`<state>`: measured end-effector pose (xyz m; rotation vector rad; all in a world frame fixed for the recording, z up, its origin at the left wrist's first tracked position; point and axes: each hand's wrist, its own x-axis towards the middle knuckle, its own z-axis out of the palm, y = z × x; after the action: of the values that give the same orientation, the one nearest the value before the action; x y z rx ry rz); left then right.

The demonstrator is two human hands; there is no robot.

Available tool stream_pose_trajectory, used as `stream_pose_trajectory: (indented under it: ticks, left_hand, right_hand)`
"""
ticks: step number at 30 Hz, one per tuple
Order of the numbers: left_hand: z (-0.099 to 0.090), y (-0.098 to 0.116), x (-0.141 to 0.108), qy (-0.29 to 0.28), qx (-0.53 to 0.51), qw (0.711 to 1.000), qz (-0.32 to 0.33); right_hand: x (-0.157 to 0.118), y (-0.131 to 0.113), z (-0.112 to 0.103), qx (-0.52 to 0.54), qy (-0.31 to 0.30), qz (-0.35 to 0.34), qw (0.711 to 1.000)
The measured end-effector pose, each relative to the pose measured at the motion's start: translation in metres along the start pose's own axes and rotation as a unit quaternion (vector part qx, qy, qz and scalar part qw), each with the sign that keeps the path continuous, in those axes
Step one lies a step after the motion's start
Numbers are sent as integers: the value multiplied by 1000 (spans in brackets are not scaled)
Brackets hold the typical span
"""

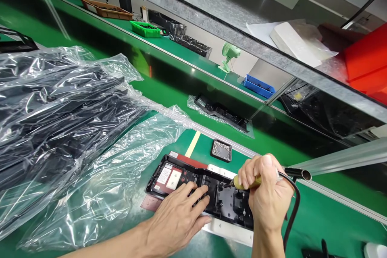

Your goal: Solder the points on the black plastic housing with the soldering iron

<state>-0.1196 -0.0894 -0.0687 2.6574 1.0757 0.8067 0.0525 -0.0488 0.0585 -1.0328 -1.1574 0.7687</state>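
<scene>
A black plastic housing (225, 201) with a white label lies on a white fixture (229, 231) on the green bench. My left hand (177, 217) presses flat on the housing's near edge, fingers spread. My right hand (267, 193) grips a yellow-handled corded tool (242, 182) like a pen. Its tip touches the housing's middle. A black cable (294, 205) loops from the tool past my wrist.
A small black tray of silvery screws (221, 150) sits just behind the housing. Black parts in clear plastic bags (60, 129) are piled at left. Beyond the conveyor lie a bagged black part (220, 113), a blue bin (259, 85), a green fan (229, 54) and a green tray (146, 29).
</scene>
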Motion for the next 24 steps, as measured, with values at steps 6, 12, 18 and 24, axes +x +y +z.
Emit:
stream_pose_trajectory:
  ticks: [6,12,18,24]
  left_hand:
    - [-1,0,-1,-9,4,1000,1]
    - [-2,0,1,-8,12,1000,5]
    - [-2,1,1,-6,9,1000,4]
    - [1,0,-1,7,14,1000,3]
  right_hand:
    - [0,0,-5,58,-69,-9,996]
    - [5,-1,-3,49,-22,9,999]
    - [5,1,13,24,79,-12,997]
    - [3,5,16,38,91,-15,995]
